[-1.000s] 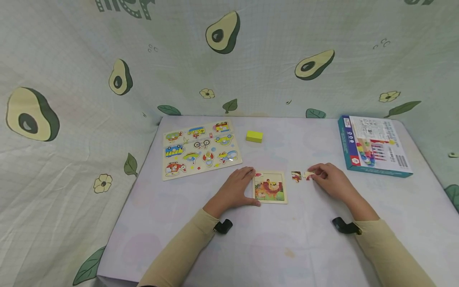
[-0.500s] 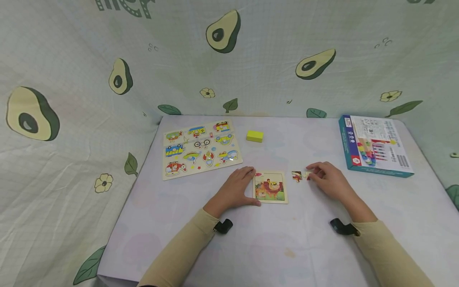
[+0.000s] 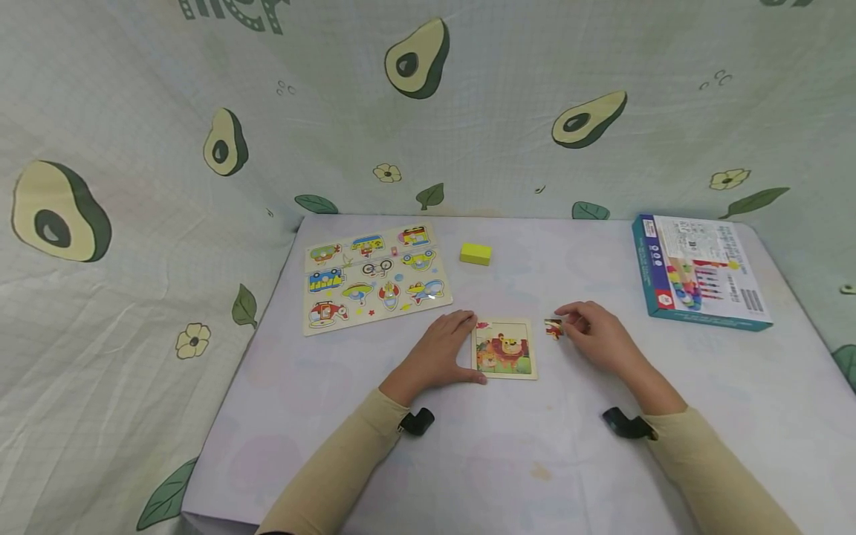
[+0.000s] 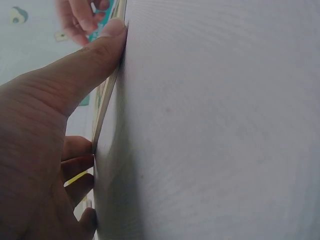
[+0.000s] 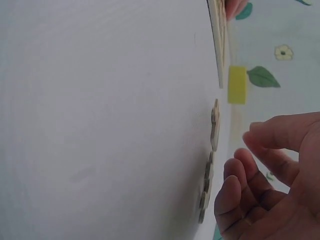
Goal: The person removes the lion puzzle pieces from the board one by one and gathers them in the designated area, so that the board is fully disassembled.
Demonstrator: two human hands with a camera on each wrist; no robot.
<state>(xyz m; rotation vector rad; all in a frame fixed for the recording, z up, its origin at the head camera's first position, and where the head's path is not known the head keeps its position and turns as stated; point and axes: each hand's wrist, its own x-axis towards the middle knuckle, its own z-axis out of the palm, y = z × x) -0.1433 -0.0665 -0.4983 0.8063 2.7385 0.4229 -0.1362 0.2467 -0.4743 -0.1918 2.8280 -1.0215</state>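
Note:
A small wooden jigsaw board [image 3: 503, 349] with a lion picture lies on the table. My left hand [image 3: 438, 349] holds it along its left side, thumb at the near edge and fingertips at the far corner; the left wrist view has the thumb [image 4: 97, 60] against the board's edge. Right of the board lies a dark-patterned jigsaw piece [image 3: 553, 328]. Just beside that piece hovers my right hand [image 3: 598, 334], fingers loosely bent. In the right wrist view nothing sits between its fingers, and another jigsaw piece [image 5: 206, 187] lies on the table below, hidden by the hand in the head view.
A vehicle peg puzzle board [image 3: 377, 277] lies at the back left. Near it stands a yellow block [image 3: 475, 254]. A flat teal and white box [image 3: 701, 271] is at the back right. An avocado-print cloth [image 3: 495, 148] hangs behind the table.
My right hand has moved left from the farther jigsaw piece, over it, toward the dark-patterned one. The left hand and the jigsaw board have stayed in place.

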